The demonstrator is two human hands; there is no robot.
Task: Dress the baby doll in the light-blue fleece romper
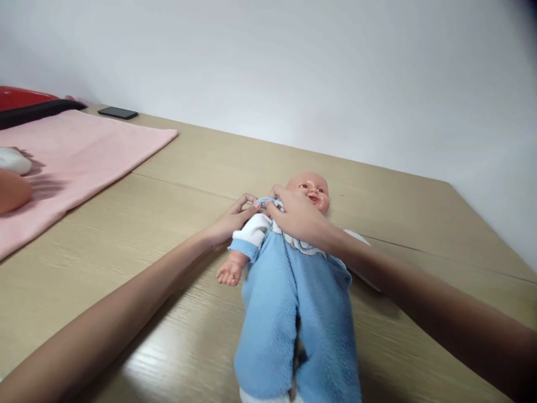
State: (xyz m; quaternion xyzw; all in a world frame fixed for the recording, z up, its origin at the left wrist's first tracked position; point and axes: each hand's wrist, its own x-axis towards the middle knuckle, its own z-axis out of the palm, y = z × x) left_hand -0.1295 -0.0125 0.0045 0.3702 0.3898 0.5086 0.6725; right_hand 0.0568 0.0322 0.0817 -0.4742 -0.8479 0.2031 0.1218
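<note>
A baby doll (311, 184) lies on its back on the table, dressed in a blue and white fleece romper (268, 313). At the doll's shoulder, on the left of the picture, my left hand (235, 218) pinches the blue-edged collar of the romper. My right hand (296, 215) reaches across the doll's chest and grips the same collar edge, its fingertips close to those of my left hand. The doll's bare fist (230, 270) sticks out of a white sleeve with a blue cuff. My right hand and forearm hide part of the romper's chest and the other sleeve.
On the left a pink cloth (104, 140) covers part of the wooden table (201, 151). Partly cut off, a white and skin-coloured object (14, 187) rests on it. A dark phone (118, 113) lies near the wall, beside a red and black item (29, 101).
</note>
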